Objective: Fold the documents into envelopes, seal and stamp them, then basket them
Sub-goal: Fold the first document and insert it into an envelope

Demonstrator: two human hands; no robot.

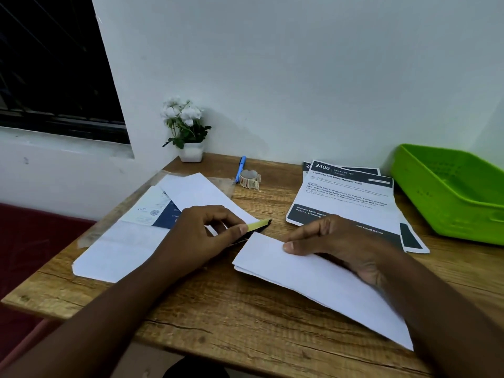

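Documents (351,197) headed "2400", "Organize and Wipe Monitor Area".

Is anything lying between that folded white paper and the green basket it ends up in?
Yes: the printed sheets lie on the table between the folded paper and the green basket.
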